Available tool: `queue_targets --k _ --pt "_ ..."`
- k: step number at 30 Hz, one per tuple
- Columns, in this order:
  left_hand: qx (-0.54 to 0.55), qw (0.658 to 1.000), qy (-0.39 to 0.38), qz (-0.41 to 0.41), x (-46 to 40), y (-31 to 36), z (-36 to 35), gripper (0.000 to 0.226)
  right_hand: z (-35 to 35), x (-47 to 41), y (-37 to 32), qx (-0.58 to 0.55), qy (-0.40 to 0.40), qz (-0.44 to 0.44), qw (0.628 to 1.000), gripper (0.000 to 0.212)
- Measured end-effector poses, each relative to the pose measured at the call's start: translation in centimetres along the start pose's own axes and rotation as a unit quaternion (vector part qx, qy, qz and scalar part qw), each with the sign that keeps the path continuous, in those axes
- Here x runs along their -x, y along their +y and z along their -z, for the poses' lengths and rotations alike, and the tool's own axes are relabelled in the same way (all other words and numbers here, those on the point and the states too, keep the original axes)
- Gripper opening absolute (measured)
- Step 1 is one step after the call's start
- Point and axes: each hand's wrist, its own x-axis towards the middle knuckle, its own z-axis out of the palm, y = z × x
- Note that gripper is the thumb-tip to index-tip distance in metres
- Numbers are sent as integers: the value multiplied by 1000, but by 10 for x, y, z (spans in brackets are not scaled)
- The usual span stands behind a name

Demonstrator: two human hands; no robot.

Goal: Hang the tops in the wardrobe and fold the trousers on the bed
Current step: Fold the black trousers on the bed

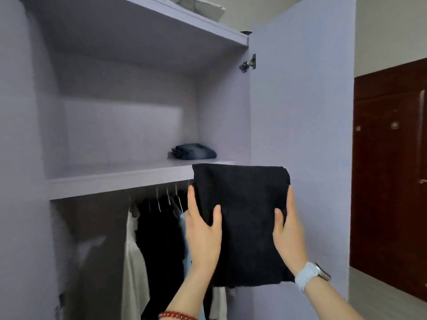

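A folded pair of black trousers (245, 218) is held up in front of the open lilac wardrobe (104, 125). My left hand (203, 229) grips its left edge, thumb on top. My right hand (288, 232) grips the right edge, with a pale watch strap at the wrist. The top edge of the black trousers is level with the middle shelf (120, 179). A folded pair of blue jeans (194, 151) lies at the back right of that shelf. Below the shelf, several tops (159, 232) in black, white and light blue hang on wire hangers.
The wardrobe's right door (302, 135) stands open just right of my hands, its hinge near the top. An upper shelf (161, 21) carries a pale bundle. A dark red wooden door (390, 172) is at the far right.
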Motion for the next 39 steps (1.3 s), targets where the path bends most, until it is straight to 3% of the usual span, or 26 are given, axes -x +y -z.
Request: queue_targets --k 3,13,16,22,28,30,32,34,37,39 --pt "-37 999 33 -8 -62 -8 -15 66 -42 -65 1 -4 -21 30 999 66" --pt "-135 971 129 -152 -317 -56 0 63 -244 -267 -54 -129 -35 142 981 66" --pt "-164 966 137 -144 -380 -85 6 62 -307 -315 -62 -145 -46 163 975 65" --pt "-213 967 134 -49 -494 -190 2 67 -448 -394 -38 -107 -145 169 969 68" --pt "-177 978 -33 104 -561 -268 -4 81 -532 -443 0 -12 -273 137 952 65" --pt "-256 949 -94 158 -568 -276 -2 87 -543 -454 6 83 -321 126 935 59" --pt "-422 884 -121 160 -567 -276 0 84 -542 -459 4 193 -324 154 913 52" --pt "-534 821 -158 126 -559 -272 -1 70 -535 -450 -2 209 -343 230 887 49" --pt "-587 773 -234 67 -537 -268 -10 55 -516 -423 -2 207 -405 335 825 45" --pt "-610 749 -253 56 -527 -270 -13 51 -504 -409 2 233 -470 341 780 47"
